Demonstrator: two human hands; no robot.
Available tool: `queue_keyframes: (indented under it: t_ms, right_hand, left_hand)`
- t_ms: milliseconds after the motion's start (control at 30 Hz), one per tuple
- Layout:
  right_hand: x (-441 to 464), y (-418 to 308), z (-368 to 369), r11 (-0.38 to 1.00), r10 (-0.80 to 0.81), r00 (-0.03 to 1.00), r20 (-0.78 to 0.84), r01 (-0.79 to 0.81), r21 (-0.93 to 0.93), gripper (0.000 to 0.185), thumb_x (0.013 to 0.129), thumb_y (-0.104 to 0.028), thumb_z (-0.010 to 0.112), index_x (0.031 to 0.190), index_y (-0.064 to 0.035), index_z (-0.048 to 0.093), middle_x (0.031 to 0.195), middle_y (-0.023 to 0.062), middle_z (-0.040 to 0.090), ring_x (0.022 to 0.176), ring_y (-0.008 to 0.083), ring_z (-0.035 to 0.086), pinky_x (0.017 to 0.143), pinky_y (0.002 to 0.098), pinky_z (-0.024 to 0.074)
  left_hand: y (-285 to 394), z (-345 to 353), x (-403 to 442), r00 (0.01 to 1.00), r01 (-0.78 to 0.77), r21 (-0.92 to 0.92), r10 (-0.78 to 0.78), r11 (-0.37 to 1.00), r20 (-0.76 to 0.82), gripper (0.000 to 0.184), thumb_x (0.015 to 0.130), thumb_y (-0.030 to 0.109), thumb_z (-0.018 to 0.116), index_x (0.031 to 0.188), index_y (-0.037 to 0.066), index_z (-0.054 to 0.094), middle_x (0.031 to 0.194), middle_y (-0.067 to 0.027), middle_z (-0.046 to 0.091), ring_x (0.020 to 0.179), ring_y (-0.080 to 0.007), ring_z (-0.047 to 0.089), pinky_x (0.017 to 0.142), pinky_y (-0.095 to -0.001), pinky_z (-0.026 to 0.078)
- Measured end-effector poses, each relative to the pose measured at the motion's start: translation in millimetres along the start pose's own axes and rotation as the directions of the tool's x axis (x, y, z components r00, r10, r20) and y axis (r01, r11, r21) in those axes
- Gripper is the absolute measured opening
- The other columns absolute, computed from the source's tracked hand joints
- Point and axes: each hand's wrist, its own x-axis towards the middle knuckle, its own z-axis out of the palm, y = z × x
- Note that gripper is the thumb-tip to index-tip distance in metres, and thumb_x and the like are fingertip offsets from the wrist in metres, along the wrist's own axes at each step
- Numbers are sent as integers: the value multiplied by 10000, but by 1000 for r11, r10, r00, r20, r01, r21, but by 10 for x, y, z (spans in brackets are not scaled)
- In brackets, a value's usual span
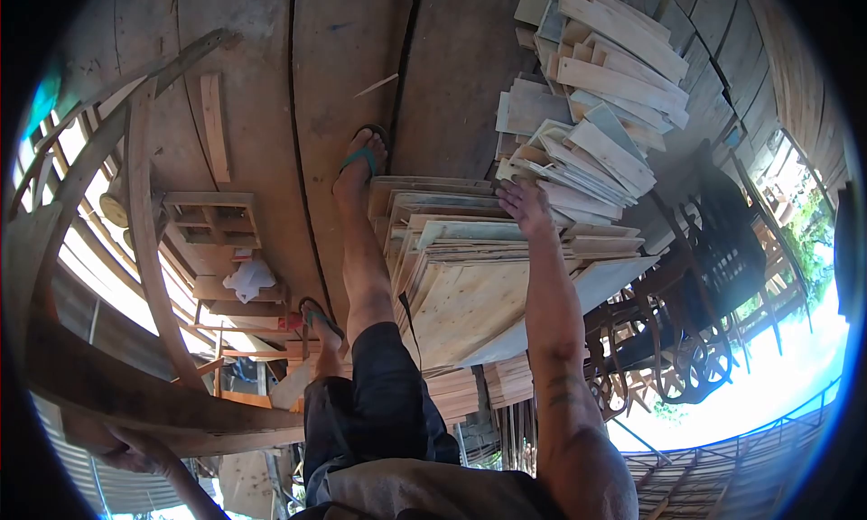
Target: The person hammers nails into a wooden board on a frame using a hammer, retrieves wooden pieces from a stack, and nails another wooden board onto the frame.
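My right hand reaches out over the far edge of a stack of thin wooden boards, beside a pile of small wood pieces. Its fingers are apart and nothing is held in them. Low on the left, my left hand is closed around the lower edge of a large curved wooden piece; its fingertips are partly hidden in shade. More curved wooden members rise from there along the left side.
My sandalled foot is on the plank floor beside the stack. A small wooden frame, a loose wood strip and a white plastic bag lie left. Dark carved furniture stands right.
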Motion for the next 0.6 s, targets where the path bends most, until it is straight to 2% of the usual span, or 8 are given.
queue_keyframes:
  t_ms: [67,167,200,300,400,500,600]
  right_hand:
    - [-155,-107,424,997,44,991,127,-35,-74,475,1056,-326,604,1423,-40,510,1298,178,696,1112,336,712,925,444,592]
    - [-239,-364,970,991,-79,992,100,67,117,610,1044,-367,647,1498,-13,446,1417,229,616,1208,354,669,1016,436,560]
    - [-114,-429,1048,971,-95,992,83,74,227,641,1051,-349,636,1539,-7,400,1535,253,505,1338,377,580,1101,468,513]
    - [212,-660,1248,890,-69,994,-89,102,445,716,1027,-378,676,1570,-23,372,1528,230,497,1385,394,524,1124,519,491]
    - [463,-832,1308,875,-55,990,-132,112,472,730,986,-444,724,1519,-38,436,1410,191,553,1323,377,541,1089,535,507]
    - [584,-851,1222,797,-94,987,-128,152,584,562,1051,-470,623,1370,-20,518,1276,159,591,1130,312,604,1012,501,532]
    - [693,-720,1109,794,82,990,-112,3,609,504,1064,-526,570,1259,-61,571,1190,117,621,985,265,597,917,475,549]
  left_hand:
    - [-5,-2,-12,1000,2,5,-2,1000,-4,797,999,413,747,1511,-99,414,1479,-297,522,1346,-387,556,1147,-465,474]
    - [0,16,-37,1000,3,11,-3,1000,-9,798,1001,411,744,1513,-101,408,1485,-301,516,1354,-389,550,1151,-467,470]
    - [1,24,-45,1000,2,10,-2,1000,-13,798,1002,410,743,1514,-101,407,1487,-302,513,1356,-390,548,1152,-467,468]
    - [1,41,-71,1000,3,7,-2,1000,-15,798,1005,408,740,1516,-103,401,1493,-305,507,1363,-393,541,1155,-469,464]
    - [-29,53,-69,1000,-1,7,1,1000,-19,799,1007,405,737,1518,-105,395,1499,-308,500,1370,-395,535,1159,-471,460]
    - [-72,47,-79,1000,-10,15,10,1000,-13,799,1010,403,735,1520,-107,390,1506,-311,493,1377,-398,529,1163,-473,456]
    - [-11,23,-72,1000,-13,33,14,999,-12,816,1014,416,724,1529,-111,373,1512,-317,482,1391,-411,515,1170,-478,448]
